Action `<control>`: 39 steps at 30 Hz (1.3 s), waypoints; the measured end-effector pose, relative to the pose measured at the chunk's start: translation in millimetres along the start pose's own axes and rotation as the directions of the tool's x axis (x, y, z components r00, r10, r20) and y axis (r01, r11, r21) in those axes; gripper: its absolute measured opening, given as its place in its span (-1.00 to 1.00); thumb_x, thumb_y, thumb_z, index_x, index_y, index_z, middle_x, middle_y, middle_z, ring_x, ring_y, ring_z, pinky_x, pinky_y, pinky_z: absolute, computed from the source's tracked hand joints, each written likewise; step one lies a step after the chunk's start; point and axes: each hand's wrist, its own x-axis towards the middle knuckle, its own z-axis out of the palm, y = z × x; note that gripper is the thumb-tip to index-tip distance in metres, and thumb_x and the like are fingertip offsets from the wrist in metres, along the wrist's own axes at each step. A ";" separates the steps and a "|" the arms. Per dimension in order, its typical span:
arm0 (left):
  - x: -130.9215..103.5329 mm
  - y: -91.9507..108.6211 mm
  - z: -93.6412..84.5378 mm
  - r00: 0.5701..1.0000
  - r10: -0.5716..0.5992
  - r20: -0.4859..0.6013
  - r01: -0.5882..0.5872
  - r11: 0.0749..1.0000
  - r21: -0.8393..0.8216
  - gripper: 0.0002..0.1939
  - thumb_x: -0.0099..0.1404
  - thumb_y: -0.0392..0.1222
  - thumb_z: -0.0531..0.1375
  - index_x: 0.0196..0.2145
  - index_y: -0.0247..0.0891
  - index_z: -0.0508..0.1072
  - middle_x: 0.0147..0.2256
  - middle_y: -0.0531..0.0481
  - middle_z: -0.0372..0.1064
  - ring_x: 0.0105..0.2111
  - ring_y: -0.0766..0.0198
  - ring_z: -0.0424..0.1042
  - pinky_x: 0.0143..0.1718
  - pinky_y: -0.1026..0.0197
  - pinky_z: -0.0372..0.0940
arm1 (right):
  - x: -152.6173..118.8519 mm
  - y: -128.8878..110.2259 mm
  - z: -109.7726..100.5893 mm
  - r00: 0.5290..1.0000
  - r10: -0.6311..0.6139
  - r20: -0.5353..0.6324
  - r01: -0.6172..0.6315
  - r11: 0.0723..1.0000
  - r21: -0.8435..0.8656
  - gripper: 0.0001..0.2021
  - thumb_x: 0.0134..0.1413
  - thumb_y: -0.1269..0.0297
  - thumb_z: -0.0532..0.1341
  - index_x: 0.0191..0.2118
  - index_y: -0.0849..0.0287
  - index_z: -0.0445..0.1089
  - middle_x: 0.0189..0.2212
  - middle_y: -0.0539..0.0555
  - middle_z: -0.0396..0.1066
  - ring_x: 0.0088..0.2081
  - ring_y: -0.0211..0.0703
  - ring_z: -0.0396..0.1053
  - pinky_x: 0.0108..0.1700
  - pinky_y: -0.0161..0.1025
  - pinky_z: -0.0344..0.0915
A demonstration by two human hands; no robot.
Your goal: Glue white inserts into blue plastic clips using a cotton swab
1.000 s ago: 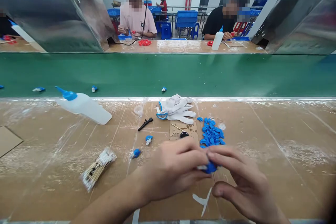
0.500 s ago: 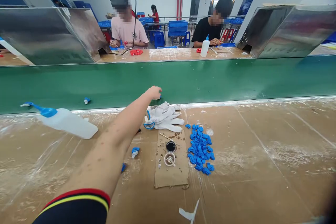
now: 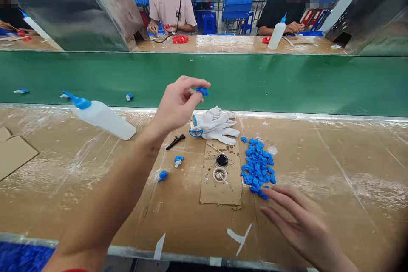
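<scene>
My left hand (image 3: 178,102) is stretched over the green belt, pinching a small blue plastic piece (image 3: 202,91) between thumb and forefinger. At the lower right, my right hand (image 3: 296,216), slightly blurred, has its fingers extended and apart. Its fingertips reach the near edge of a pile of blue plastic pieces (image 3: 257,163); no piece shows in its grasp. Left of the pile lies a cardboard sheet (image 3: 207,197) bearing a cup of dark liquid (image 3: 222,160), a clear cup (image 3: 219,174) and a thin stick (image 3: 215,148). Two blue-and-white pieces (image 3: 179,161) rest near my left forearm.
White gloves (image 3: 218,125) lie beyond the cardboard. A squeeze bottle (image 3: 108,119) lies on its side, near a black tool (image 3: 175,142). The green belt (image 3: 302,85) carries several small pieces. Across it, co-workers sit handling red pieces (image 3: 180,39).
My left hand now shows a blue piece in its pinch, raised over the belt. My right hand has come into view beside the pile. The camera has tilted down.
</scene>
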 end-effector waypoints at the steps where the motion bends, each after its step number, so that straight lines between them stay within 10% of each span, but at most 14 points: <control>1: -24.0 11.6 -6.7 1.000 -0.003 -0.016 0.001 0.996 -0.089 -0.74 0.36 -0.39 0.18 -0.08 -0.23 0.62 -0.14 -0.06 0.47 -0.36 0.36 0.49 -0.29 0.27 0.43 | 8.0 -6.3 11.8 0.998 -0.030 0.060 0.030 0.999 0.011 -0.83 0.41 0.27 0.23 0.03 0.13 0.48 -0.18 0.16 0.55 -0.22 -0.08 0.57 -0.23 -0.20 0.50; 5: -106.2 27.3 -16.9 0.995 -0.095 -0.025 0.082 0.940 -0.330 -0.66 0.25 -0.43 0.32 -0.08 -0.10 0.63 -0.08 -0.02 0.46 -0.23 0.33 0.51 -0.24 0.30 0.46 | 40.0 -11.4 53.1 0.980 -0.077 0.182 0.061 0.994 0.091 -0.82 0.47 0.25 0.15 -0.02 0.17 0.47 -0.21 0.14 0.56 -0.24 -0.07 0.53 -0.28 -0.18 0.45; 10: -147.0 -2.2 -5.2 0.978 -0.208 0.007 0.195 0.907 -0.374 -0.65 0.30 -0.42 0.31 -0.02 -0.08 0.62 -0.21 0.01 0.51 -0.31 0.36 0.49 -0.31 0.34 0.43 | 51.3 -9.5 66.7 0.976 -0.071 0.207 0.040 0.988 0.149 -0.88 0.41 0.38 0.20 -0.16 0.16 0.50 -0.30 0.07 0.55 -0.32 -0.14 0.46 -0.33 -0.21 0.37; 39: -166.2 -23.5 -3.7 0.940 -0.342 0.012 0.327 0.887 -0.327 -0.72 0.35 -0.32 0.30 -0.01 -0.11 0.62 -0.18 -0.01 0.51 -0.26 0.33 0.50 -0.20 0.32 0.46 | 55.9 -12.8 77.0 0.990 0.142 -0.005 -0.134 0.944 0.300 -0.83 0.23 0.53 0.32 -0.21 0.10 0.58 -0.38 0.02 0.54 -0.39 -0.21 0.43 -0.38 -0.26 0.35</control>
